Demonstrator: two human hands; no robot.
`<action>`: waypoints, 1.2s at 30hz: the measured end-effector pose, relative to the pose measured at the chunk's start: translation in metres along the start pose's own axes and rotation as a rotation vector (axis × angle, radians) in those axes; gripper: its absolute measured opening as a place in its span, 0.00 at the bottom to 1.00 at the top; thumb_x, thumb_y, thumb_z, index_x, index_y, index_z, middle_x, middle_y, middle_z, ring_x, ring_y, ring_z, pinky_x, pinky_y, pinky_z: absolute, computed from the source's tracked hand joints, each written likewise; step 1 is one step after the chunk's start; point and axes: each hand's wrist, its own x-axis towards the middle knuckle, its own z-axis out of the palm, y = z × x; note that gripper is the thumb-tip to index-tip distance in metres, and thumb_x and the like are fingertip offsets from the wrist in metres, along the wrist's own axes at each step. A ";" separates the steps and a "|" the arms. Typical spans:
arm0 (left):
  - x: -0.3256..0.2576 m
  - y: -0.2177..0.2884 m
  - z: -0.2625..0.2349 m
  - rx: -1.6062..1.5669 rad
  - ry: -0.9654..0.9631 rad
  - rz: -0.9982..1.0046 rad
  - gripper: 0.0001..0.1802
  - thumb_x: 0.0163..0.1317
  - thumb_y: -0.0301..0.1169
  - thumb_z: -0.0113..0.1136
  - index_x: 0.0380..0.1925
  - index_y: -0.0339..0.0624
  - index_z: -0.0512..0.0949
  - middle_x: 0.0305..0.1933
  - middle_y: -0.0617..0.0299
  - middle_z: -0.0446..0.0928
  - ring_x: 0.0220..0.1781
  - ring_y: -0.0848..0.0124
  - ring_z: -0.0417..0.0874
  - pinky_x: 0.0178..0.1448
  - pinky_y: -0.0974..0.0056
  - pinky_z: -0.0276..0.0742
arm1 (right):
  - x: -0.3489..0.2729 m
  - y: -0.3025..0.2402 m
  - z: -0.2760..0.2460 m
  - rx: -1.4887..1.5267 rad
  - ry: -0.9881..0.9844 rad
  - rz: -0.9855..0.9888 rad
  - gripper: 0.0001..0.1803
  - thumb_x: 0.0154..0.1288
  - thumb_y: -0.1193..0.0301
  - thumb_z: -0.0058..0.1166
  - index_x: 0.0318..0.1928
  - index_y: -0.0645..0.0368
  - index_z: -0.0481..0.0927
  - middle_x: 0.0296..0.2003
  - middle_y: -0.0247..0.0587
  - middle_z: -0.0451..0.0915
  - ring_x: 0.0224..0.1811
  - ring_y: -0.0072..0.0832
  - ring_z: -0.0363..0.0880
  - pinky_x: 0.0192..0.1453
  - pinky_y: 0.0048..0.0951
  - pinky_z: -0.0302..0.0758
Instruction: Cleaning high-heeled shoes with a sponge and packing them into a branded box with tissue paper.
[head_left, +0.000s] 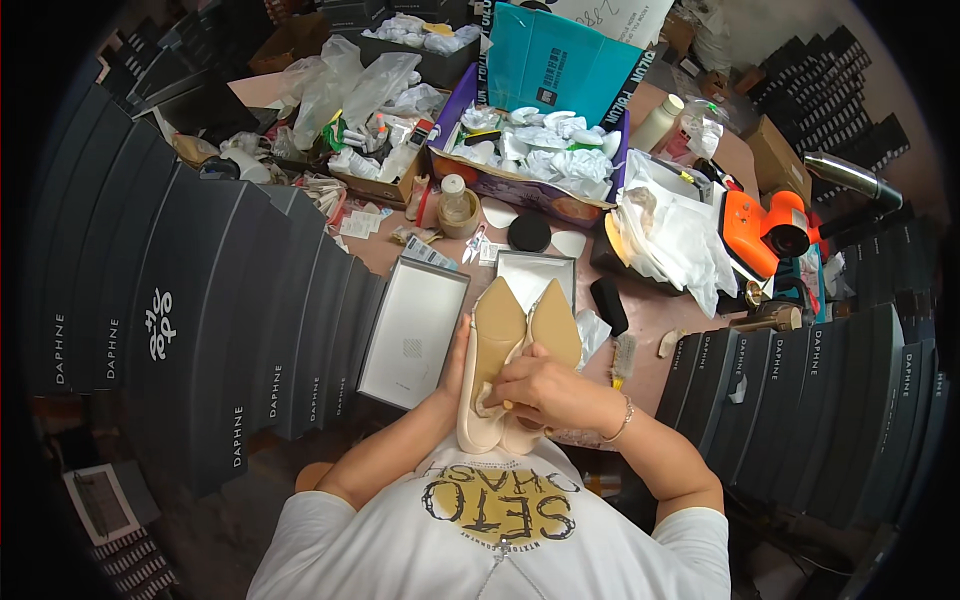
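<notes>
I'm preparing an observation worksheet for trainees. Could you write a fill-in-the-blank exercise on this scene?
1. The left hand touches the pale shoes, whose pointed toes face ____ from the white shirt.
2. The bracelet is on the person's ____ wrist.
3. The box of crumpled white paper, in front of the upright teal panel, has ____ outer walls.

Missing words: away; right; purple.

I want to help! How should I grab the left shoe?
Probably cup the left shoe by its outer side, coming from the left, like the left hand. The sole faces up, the toe points away, so that long side is clear of the right hand.
</notes>
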 end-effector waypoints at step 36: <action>-0.044 0.003 -0.182 0.462 0.640 0.120 0.22 0.64 0.30 0.50 0.58 0.35 0.67 0.52 0.58 0.75 0.50 0.71 0.78 0.54 0.67 0.74 | 0.019 0.093 0.136 0.434 0.426 0.710 0.17 0.62 0.73 0.54 0.51 0.65 0.76 0.43 0.50 0.79 0.40 0.32 0.80 0.43 0.27 0.77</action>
